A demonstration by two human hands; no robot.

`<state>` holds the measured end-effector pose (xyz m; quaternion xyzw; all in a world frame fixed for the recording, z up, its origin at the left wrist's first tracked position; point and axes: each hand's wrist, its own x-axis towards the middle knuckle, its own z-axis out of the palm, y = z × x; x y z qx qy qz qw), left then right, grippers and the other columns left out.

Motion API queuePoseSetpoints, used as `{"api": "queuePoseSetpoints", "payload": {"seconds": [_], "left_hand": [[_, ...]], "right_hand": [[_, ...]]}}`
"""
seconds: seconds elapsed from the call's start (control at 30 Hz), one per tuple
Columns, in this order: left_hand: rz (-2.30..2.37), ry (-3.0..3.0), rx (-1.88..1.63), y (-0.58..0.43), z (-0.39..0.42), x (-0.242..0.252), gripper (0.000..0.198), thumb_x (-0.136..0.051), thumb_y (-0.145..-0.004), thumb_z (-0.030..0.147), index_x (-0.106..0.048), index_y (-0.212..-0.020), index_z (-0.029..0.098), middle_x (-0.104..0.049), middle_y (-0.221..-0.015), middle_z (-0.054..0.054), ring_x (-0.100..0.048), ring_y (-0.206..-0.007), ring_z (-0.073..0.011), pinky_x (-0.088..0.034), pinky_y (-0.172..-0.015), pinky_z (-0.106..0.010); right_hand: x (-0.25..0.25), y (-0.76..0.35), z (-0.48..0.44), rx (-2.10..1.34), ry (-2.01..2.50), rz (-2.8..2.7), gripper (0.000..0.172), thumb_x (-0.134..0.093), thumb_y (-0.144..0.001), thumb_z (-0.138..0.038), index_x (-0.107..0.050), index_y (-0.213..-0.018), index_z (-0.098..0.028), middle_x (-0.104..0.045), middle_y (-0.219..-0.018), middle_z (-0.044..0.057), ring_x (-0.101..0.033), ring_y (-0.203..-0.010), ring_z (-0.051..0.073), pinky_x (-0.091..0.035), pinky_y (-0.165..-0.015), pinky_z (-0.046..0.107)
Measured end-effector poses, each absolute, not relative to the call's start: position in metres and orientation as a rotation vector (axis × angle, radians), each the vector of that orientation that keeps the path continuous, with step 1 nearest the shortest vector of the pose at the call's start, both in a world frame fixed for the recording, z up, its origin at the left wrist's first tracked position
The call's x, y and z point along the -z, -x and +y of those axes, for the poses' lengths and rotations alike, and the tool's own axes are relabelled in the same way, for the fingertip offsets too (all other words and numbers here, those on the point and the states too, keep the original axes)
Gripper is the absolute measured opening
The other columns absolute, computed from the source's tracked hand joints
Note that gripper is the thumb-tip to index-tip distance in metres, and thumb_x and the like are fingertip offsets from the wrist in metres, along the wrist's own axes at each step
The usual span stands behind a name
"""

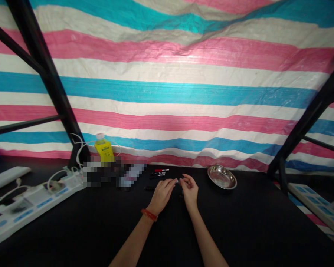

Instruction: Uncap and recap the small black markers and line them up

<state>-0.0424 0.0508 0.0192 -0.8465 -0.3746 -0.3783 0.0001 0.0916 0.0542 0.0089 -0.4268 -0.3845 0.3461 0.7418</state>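
My left hand (pixel 163 191), with a red-orange bangle (pixel 149 214) at its wrist, is closed, its fingertips pinched at a tiny pale item (pixel 177 181). From the other side my right hand (pixel 189 189) meets the same item with its thumb and fingers. What the item is stays too small to tell. Just behind my left hand lie a red pen-like object (pixel 161 170) and dark ones with silvery ends (pixel 157 174). Another dark slim object (pixel 149 188) is partly hidden by my left hand.
A round metal dish (pixel 222 177) rests on the black table (pixel 167 237) to the right. At the back left are a yellow bottle (pixel 105 150) and blurred items. White power strips (pixel 36 204) with cables line the left; another strip (pixel 314 202) is at the right. Black frame bars flank a striped sheet.
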Motion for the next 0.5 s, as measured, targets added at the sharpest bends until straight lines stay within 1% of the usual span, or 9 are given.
{"api": "queuePoseSetpoints", "payload": {"seconds": [0.1, 0.27, 0.5], "left_hand": [[-1.21, 2.661, 1.171, 0.042, 0.0505, -0.02, 0.033, -0.034, -0.093, 0.025, -0.052, -0.12, 0.022, -0.061, -0.109, -0.006, -0.057, -0.097, -0.0164, -0.046, -0.083, -0.033], [-1.219, 2.678, 1.161, 0.0411, 0.0511, -0.0198, 0.032, -0.034, -0.093, 0.025, -0.053, -0.119, 0.022, -0.062, -0.108, -0.007, -0.057, -0.097, -0.0167, -0.046, -0.083, -0.033], [-1.213, 2.698, 1.191, 0.0409, 0.05, -0.021, 0.03, -0.036, -0.093, 0.025, -0.053, -0.117, 0.021, -0.063, -0.107, -0.007, -0.058, -0.097, -0.0166, -0.047, -0.083, -0.034]], "right_hand": [[-0.0101, -0.0875, 0.0518, -0.733, 0.92, -0.855, 0.037, -0.069, -0.064, -0.04, -0.06, -0.09, -0.016, -0.057, -0.065, 0.0, -0.058, -0.057, 0.013, -0.049, -0.056, 0.026], [-0.0112, -0.0862, 0.0486, -0.661, 0.93, -0.831, 0.036, -0.065, -0.07, -0.039, -0.057, -0.097, -0.016, -0.053, -0.069, -0.001, -0.059, -0.062, 0.013, -0.05, -0.06, 0.026], [-0.0107, -0.0851, 0.0455, -0.599, 0.965, -0.91, 0.034, -0.064, -0.073, -0.039, -0.058, -0.097, -0.015, -0.055, -0.072, 0.001, -0.058, -0.065, 0.013, -0.05, -0.064, 0.026]]}}
